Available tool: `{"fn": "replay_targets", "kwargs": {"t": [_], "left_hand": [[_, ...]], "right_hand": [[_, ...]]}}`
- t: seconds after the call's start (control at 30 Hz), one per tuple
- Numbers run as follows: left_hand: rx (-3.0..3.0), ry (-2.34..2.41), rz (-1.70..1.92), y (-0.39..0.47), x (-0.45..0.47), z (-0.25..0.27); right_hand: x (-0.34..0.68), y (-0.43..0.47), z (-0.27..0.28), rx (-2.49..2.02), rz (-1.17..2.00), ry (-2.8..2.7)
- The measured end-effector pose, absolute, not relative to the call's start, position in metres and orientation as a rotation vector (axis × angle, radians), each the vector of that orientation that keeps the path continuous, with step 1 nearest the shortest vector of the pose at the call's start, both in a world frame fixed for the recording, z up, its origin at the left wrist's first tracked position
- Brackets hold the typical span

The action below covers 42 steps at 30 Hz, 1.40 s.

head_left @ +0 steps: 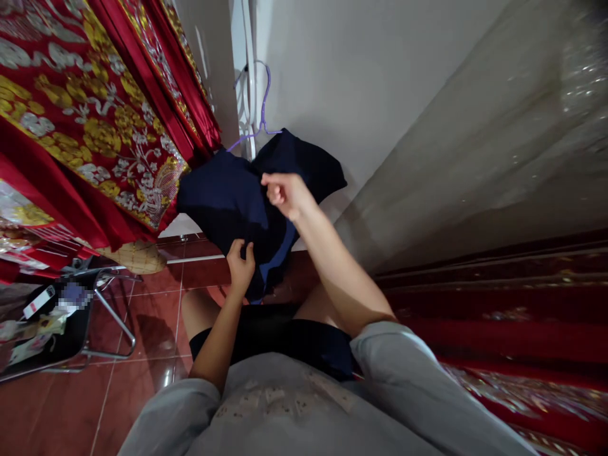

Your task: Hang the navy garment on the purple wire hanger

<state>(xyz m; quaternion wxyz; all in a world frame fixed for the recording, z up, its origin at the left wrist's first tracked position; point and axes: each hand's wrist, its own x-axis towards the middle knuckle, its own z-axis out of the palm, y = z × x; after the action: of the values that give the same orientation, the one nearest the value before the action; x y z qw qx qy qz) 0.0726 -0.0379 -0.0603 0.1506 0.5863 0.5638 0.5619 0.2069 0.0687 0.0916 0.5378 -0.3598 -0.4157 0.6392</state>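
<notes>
A dark navy garment [223, 196] hangs from a purple hanger [264, 114] against the wall, with a lighter blue strip low on its front. My left hand [241, 261] is at the garment's lower front, its thumb and fingers bent around the dark cloth. Higher up, near the garment's front opening, my right hand [286, 195] has its fingers curled in, the forefinger less bent than the others. Whatever lies between the right fingertips is too small or hidden to make out.
Red cloth with gold and silver embroidery [114, 126] hangs at left. Below it, a black folding chair [88, 316] carries a white device [39, 303] and small packets. White cables [251, 76] run down the wall corner. A greyish translucent sheet [475, 145] covers the right side.
</notes>
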Motion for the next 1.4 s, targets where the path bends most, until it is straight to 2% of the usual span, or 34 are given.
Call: {"fn": "replay_targets", "kwargs": {"t": [0.1, 0.2, 0.4, 0.5, 0.6, 0.77, 0.87, 0.93, 1.07, 1.13, 1.27, 1.4], "left_hand": [[1.774, 1.559, 1.56, -0.027, 0.069, -0.06], [1.832, 1.483, 1.557, -0.012, 0.062, -0.039], [2.044, 1.162, 1.778, 0.026, 0.049, 0.07], [2.336, 1.108, 1.57, 0.04, 0.049, 0.118], [2.511, 1.189, 1.347, 0.047, 0.051, 0.135], [2.617, 1.29, 1.214, 0.043, 0.05, 0.134], [2.478, 1.387, 1.512, 0.052, 0.028, 0.137], [2.271, 1.491, 1.773, 0.069, -0.004, 0.135], [1.863, 1.769, 1.965, 0.102, -0.08, 0.093], [1.823, 1.842, 1.776, 0.101, -0.1, 0.058], [1.955, 1.582, 1.203, 0.071, -0.093, -0.004], [1.999, 1.362, 0.97, 0.041, -0.057, -0.015]], "right_hand": [[0.204, 0.089, 0.132, -0.829, 1.389, -1.049], [0.203, 0.076, 0.144, -0.832, 1.326, -1.173], [0.209, 0.047, 0.137, -0.872, 1.223, -1.338], [0.215, 0.047, 0.139, -0.88, 1.147, -1.384], [0.22, 0.049, 0.136, -0.936, 1.078, -1.437], [0.215, 0.059, 0.097, -1.094, 0.893, -1.554], [0.206, 0.064, 0.06, -1.258, 0.878, -1.647], [0.204, 0.064, 0.041, -1.305, 0.976, -1.657], [0.209, 0.057, 0.03, -1.177, 1.178, -1.545], [0.214, 0.054, 0.034, -1.143, 1.182, -1.514], [0.227, 0.056, 0.037, -1.212, 1.158, -1.579], [0.242, 0.06, 0.025, -1.526, 0.955, -1.864]]}}
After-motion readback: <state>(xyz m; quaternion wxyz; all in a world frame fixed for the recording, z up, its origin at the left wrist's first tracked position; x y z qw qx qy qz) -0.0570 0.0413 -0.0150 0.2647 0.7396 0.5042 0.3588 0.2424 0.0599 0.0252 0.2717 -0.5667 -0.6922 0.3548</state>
